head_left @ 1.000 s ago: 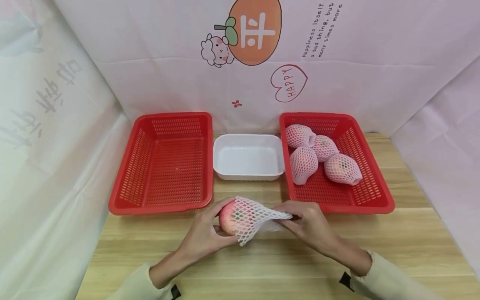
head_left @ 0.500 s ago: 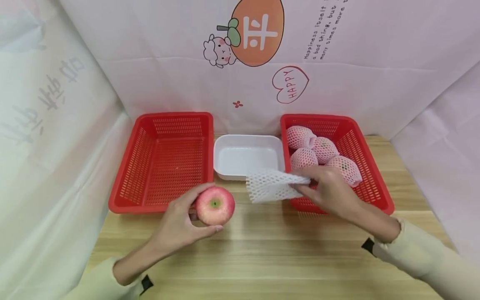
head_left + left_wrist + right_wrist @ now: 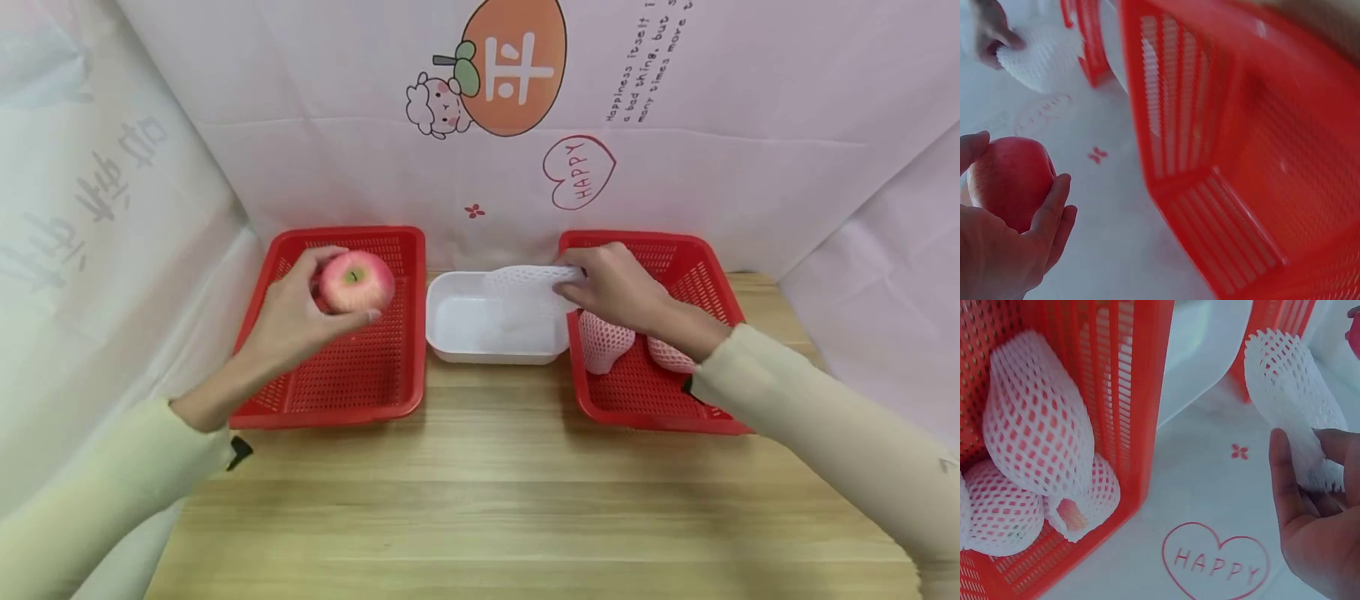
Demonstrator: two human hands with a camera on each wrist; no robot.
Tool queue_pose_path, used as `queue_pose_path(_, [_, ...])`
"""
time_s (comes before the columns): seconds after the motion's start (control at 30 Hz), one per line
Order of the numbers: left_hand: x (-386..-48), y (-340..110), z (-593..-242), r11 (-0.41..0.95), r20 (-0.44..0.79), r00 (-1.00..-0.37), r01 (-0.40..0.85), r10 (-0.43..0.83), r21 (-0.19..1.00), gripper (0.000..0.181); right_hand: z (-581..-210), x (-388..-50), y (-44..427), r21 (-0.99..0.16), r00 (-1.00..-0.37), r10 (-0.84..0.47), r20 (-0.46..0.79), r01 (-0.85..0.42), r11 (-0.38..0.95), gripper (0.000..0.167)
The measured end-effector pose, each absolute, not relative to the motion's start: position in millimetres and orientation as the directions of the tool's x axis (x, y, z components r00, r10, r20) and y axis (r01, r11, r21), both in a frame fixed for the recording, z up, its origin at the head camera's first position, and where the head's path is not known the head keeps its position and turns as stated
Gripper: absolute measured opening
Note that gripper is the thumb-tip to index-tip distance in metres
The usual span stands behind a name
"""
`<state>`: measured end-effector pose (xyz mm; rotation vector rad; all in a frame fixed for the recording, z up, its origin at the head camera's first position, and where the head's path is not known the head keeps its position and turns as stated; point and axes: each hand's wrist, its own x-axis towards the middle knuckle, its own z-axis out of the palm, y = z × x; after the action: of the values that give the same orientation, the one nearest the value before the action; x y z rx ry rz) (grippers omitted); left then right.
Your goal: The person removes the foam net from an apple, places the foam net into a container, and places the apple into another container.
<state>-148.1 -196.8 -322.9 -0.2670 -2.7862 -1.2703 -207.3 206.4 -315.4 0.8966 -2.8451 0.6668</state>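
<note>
A bare red apple [image 3: 356,283] is gripped by my left hand [image 3: 288,312], above the back part of the left red basket [image 3: 416,367]. In the left wrist view the fingers and thumb curl round the apple [image 3: 1011,181]. My right hand [image 3: 618,287] pinches one end of a white foam net sleeve [image 3: 525,277], which hangs limp over the white tray [image 3: 495,357]. The right wrist view shows the foam net [image 3: 1291,387] between thumb and fingers. Beneath the right forearm stands the right red basket [image 3: 660,421] with net-wrapped apples [image 3: 603,342], partly hidden.
A wooden table [image 3: 480,483] bears both baskets and the tray, which sits between them. White printed cloth [image 3: 337,142] hangs behind and along both sides, close to the baskets' back edges.
The foam net came off the apple. My left hand carried the apple left and away over the left basket. My right hand moved the net right, then forward over the tray.
</note>
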Motion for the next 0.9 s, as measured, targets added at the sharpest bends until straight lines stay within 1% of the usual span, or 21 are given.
queue_pose_path(0.13, [-184, -208, -329, 0.691, 0.097, -0.991, 0.134, 0.092, 0.711, 0.091, -322, -232, 197, -0.393, -0.856, -0.503, 0.118, -0.506, 0.768, 0.03])
queue_pose_path(0.3, [-226, -215, -346, 0.729, -0.006, -0.996, 0.057, 0.084, 0.682, 0.097, -334, -256, 183, -0.441, -0.894, -0.448, -0.002, -0.401, 0.803, 0.049])
queue_pose_path(0.43, [-250, -218, -367, 0.737, -0.078, -0.996, -0.02, 0.044, 0.676, 0.097, -344, -268, 168, -0.482, -0.907, -0.408, -0.105, -0.312, 0.819, 0.052])
queue_pose_path(0.6, [-271, -212, -392, 0.734, -0.178, -0.984, -0.115, 0.008, 0.669, 0.094, -355, -274, 156, -0.534, -0.918, -0.339, -0.205, -0.185, 0.825, 0.055])
queue_pose_path(0.7, [-280, -204, -404, 0.75, -0.234, -0.972, -0.151, 0.006, 0.644, 0.094, -361, -276, 152, -0.502, -0.923, -0.292, -0.252, -0.133, 0.854, 0.059])
queue_pose_path(0.8, [-286, -196, -413, 0.763, -0.267, -0.964, -0.165, 0.011, 0.625, 0.095, -367, -278, 151, -0.418, -0.922, -0.258, -0.29, -0.121, 0.9, 0.062])
queue_pose_path(0.9, [-289, -190, -420, 0.772, -0.291, -0.957, -0.181, 0.006, 0.61, 0.097, -371, -279, 151, -0.318, -0.916, -0.246, -0.316, -0.143, 0.937, 0.064])
